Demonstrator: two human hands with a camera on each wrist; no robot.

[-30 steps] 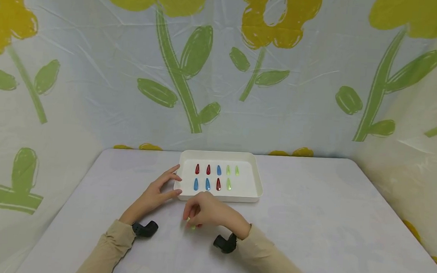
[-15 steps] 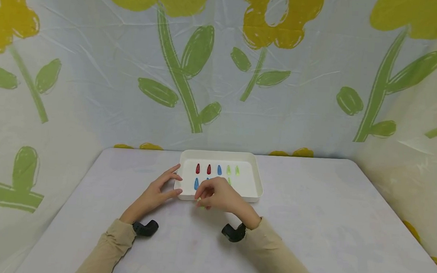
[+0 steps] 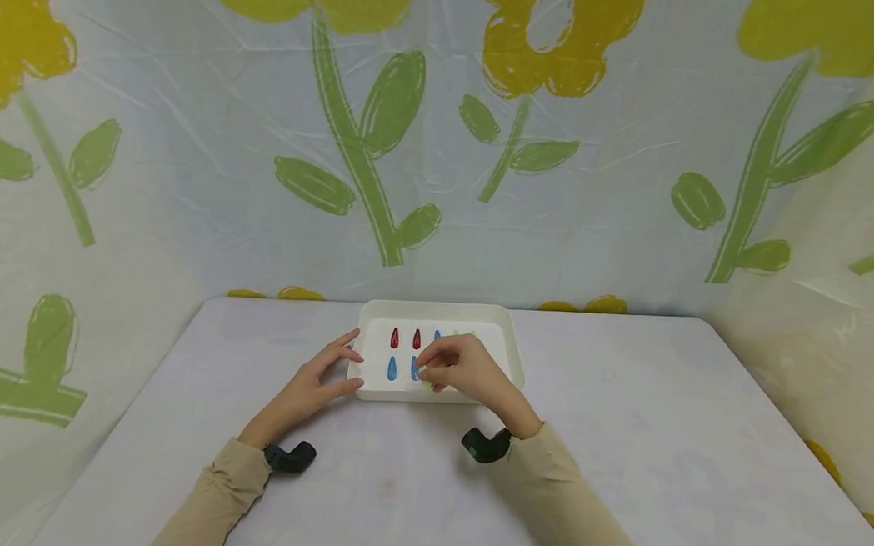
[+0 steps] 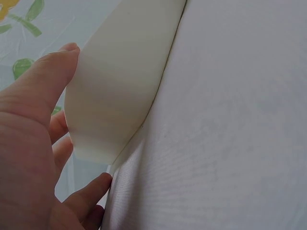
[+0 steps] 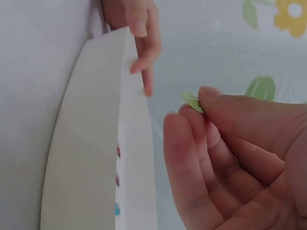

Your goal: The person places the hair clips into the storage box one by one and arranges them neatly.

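A white tray (image 3: 377,393) lies near the back of the table with snap hair clips laid out in rows. My right hand (image 3: 472,371) is over its front half, pinching a light green hair clip (image 5: 192,101) between thumb and fingertips, apart from the tray floor. Two red clips (image 3: 395,338) and a blue clip (image 3: 392,369) show at the left; another blue clip (image 3: 414,368) sits beside my right fingertips. Other clips are partly or wholly behind that hand. My left hand (image 3: 313,382) rests at the tray's left edge, fingers spread, touching the tray wall (image 4: 115,72).
The tray stands on a pale table (image 3: 621,451). A flower-printed cloth (image 3: 560,230) hangs behind and along both sides. Each wrist wears a black camera, such as the left wrist camera (image 3: 294,458).
My right hand has moved from in front of the tray up and rightward over it, carrying the green hair clip and covering several clips. The left hand has stayed at the tray's edge.
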